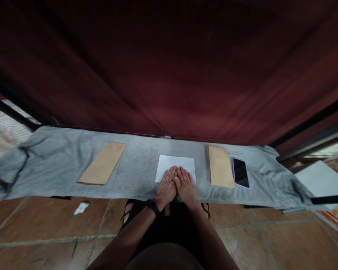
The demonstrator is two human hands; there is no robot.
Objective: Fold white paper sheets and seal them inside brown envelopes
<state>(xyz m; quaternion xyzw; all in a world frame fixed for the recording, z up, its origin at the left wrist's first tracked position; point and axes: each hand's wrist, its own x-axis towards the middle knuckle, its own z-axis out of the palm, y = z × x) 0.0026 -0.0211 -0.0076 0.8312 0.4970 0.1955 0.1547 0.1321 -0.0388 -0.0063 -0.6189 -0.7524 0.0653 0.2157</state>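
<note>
A white sheet of paper (165,162) lies on the grey cloth in front of me. My left hand (168,186) rests flat on its lower part, fingers stretched out and pointing away from me. Beside it my right hand (185,185) lies flat too, its thumb touching the left hand. Neither hand grips anything. Both palms hide the near middle of the sheet. To the left lies a brown paper envelope (103,163), set at a slant. On the right is what looks like a stack of similar brown envelopes (221,166).
A phone (240,172) with a dark screen lies right of the stack. The grey cloth (141,165) covers a long narrow table. Behind it hangs a dark red curtain (169,93). Below, a scrap of white paper (81,208) lies on the tiled floor (59,225).
</note>
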